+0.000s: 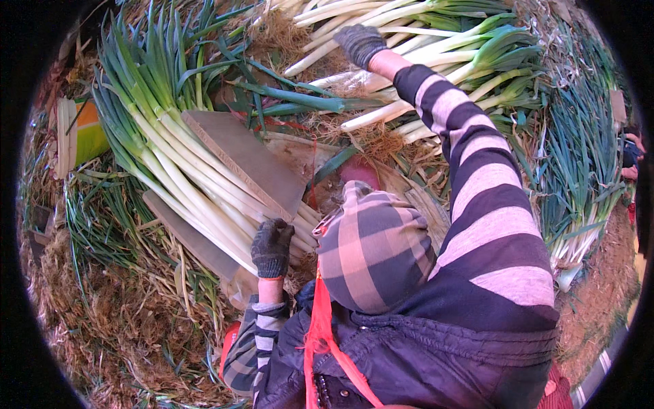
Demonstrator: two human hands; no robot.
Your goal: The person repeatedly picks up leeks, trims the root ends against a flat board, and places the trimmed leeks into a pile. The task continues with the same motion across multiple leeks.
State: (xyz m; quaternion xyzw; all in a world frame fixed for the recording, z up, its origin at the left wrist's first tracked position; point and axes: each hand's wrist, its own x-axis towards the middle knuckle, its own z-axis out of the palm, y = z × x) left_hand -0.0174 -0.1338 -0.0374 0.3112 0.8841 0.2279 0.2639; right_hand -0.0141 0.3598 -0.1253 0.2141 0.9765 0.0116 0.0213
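My left hand [272,248], in a dark knit glove, has curled fingers beside the lower white stalks of a bundle of large green onions [194,184]. Whether it grips anything is hidden. The bundle lies slanted between two brown boards [245,158] [191,235], its green leaves towards the upper left. My right arm is stretched far forward; my right hand [357,45], in a grey-striped glove, is over the white stalks of a loose pile of green onions [434,46]. Its fingers are bent, and I cannot tell if they hold a stalk. Roots in the pile point left.
A yellow-green and orange bucket [84,135] stands at the left. Dry leaves and root trimmings [122,317] cover the lower left. More green onions [577,163] lie at the right, near another person's hand [633,153]. Rounded plaid cloth [373,245] and a red ribbon [319,327] are before my body.
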